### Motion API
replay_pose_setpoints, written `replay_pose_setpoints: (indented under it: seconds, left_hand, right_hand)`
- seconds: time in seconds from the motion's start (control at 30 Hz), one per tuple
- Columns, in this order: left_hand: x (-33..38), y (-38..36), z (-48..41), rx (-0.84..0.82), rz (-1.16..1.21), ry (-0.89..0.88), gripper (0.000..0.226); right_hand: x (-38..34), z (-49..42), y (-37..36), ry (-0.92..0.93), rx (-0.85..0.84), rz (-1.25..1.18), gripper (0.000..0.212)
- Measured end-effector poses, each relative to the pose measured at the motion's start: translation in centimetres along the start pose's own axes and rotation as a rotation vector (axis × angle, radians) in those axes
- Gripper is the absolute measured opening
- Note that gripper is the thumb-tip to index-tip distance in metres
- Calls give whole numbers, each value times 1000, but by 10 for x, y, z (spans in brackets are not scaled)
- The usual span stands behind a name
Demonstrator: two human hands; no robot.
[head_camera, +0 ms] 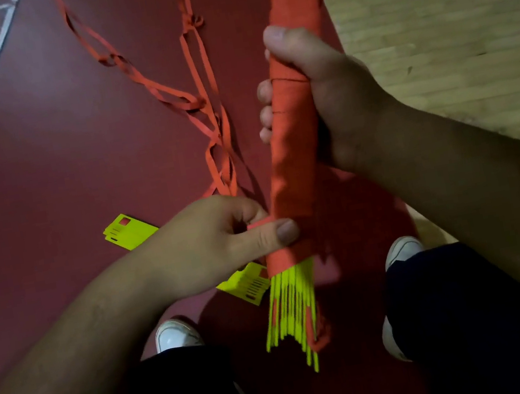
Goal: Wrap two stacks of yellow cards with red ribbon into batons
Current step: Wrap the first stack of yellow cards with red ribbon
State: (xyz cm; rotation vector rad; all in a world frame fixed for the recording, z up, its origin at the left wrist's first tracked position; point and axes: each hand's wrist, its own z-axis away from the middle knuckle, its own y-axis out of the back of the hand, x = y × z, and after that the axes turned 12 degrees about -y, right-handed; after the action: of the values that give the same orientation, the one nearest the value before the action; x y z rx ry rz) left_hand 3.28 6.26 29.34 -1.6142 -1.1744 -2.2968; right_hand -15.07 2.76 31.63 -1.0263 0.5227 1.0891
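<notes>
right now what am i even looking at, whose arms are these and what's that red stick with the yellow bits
There is no machine here. This is one picture from a camera worn on a person's head, looking down at their own two hands. The right hand grips a long baton around its middle. The baton is a stack of yellow cards wound in red. The left hand pinches the red ribbon at the baton's lower end, where the card edges stick out bare. Underneath is a dark red floor, with loose ribbon loops and spare cards lying on it. The white shapes near the bottom are the person's shoes.
</notes>
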Motion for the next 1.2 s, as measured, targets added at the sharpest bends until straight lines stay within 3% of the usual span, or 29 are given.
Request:
replay_pose_setpoints:
  seconds: [0.13,0.2,0.3,0.47,0.6,0.7,0.8,0.93,1.1,1.2]
  left_hand:
    - [3,-6,0,56,-189,6,67]
    - [11,-15,-1,79,-322,20,54]
    - [17,-26,-4,161,-379,-26,34]
    - [21,-29,-1,162,-88,-180,38]
    - [30,-24,3,140,-43,-244,36]
    - [28,-18,2,57,-54,-186,29]
    - [21,-11,1,-10,-191,-63,42]
    - [12,-12,2,41,-492,84,62]
    - [9,-29,1,85,-590,188,81]
    - [11,-38,-4,143,-631,189,69]
  right_hand:
    - [4,-7,-2,136,183,87,33]
    - [7,-10,-4,193,289,173,45]
    - [8,-8,0,199,342,248,42]
    - [-7,5,1,182,18,120,37]
    - [-17,14,3,56,-289,-110,44]
    - [-18,14,7,4,-351,-158,34]
    - [-13,8,3,3,-234,-69,21]
    - [-4,3,-3,51,-4,59,15]
    - [11,-10,-9,196,308,146,31]
    - [13,-17,-6,229,398,154,50]
